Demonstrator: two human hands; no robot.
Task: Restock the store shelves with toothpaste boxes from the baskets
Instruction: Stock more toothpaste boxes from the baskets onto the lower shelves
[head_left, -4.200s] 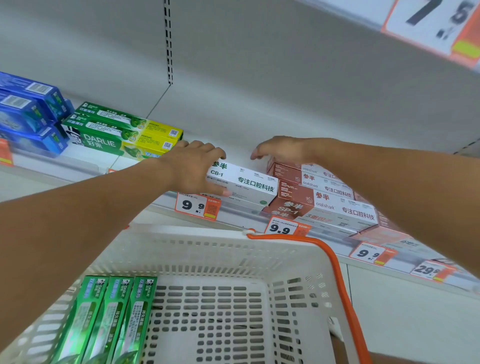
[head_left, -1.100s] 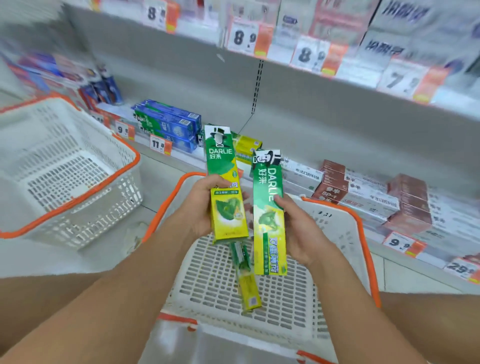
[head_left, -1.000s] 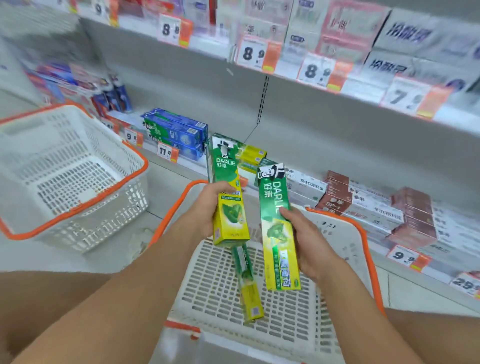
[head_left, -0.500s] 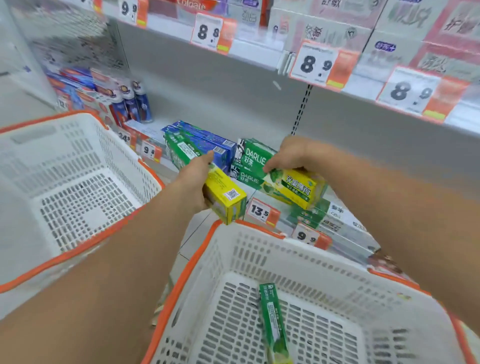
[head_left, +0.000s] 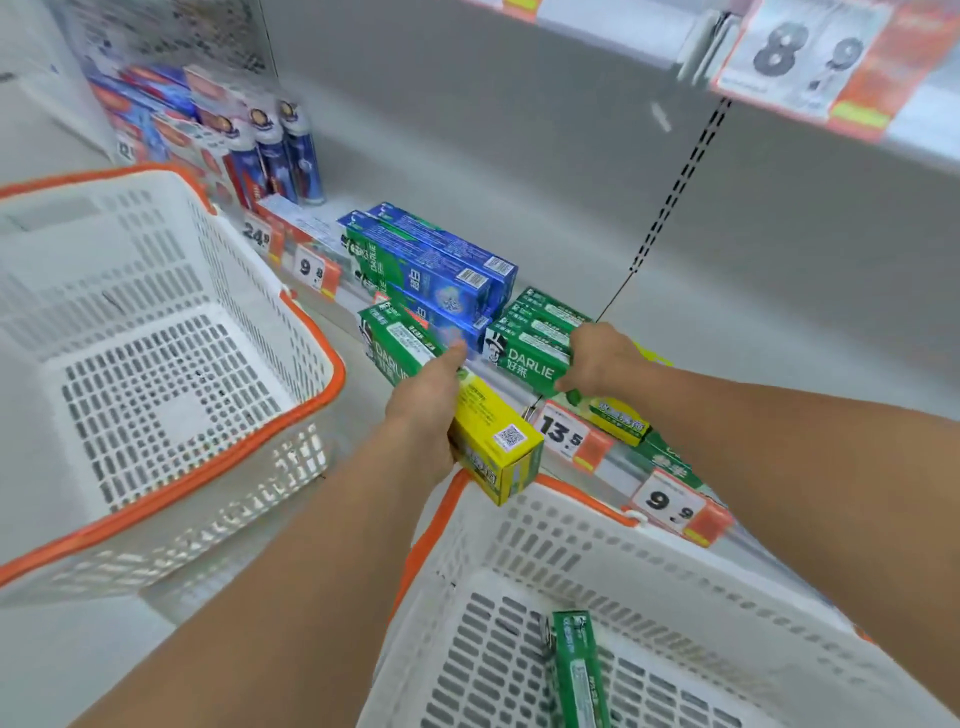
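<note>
My left hand grips a green and yellow Darlie toothpaste box, its green end reaching toward the shelf beside the blue boxes. My right hand holds another green Darlie box on top of the green stack on the shelf. One green toothpaste box lies in the white basket with the orange rim just below my arms.
A second white orange-rimmed basket stands to the left. Blue Darlie boxes are stacked left of the green ones, with blue tubes and red boxes farther left. Price tags line the shelf edge. An upper shelf overhangs at top right.
Both hands lifted a Darlie box each from the basket and carried them up to the shelf. Since half a second ago they have pushed slightly further in; the view came closer.
</note>
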